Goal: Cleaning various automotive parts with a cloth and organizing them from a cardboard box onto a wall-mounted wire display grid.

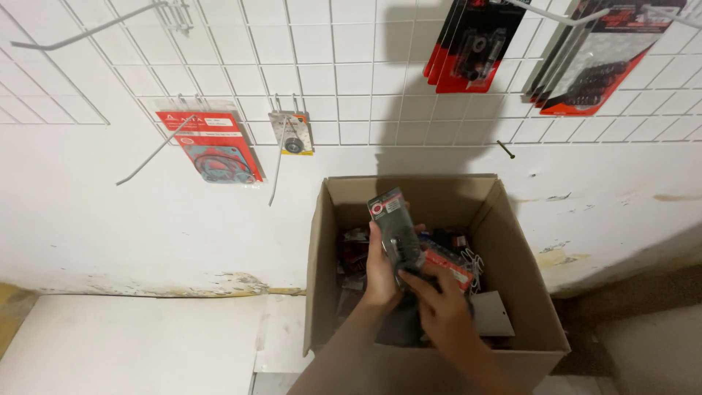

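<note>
Left hand [380,271] is closed around a dark blister pack [395,223], fingers wrapped on its lower half, card tilted upright over the open cardboard box [322,256] so the face can be seen. Right hand [439,303] pinches the pack's bottom edge, fingers curled, and sits just over a red-trimmed pack [447,265] at about 4 o'clock from the dark one; can't tell if it touches that too. The box stands on the floor against the wall, full of loose packaged parts. On the wire grid [351,73] above: a red gasket card [212,146] at 10 o'clock from the box, a small bearing card [292,133] at 11, hanging red-black packs [475,44] at 1.
</note>
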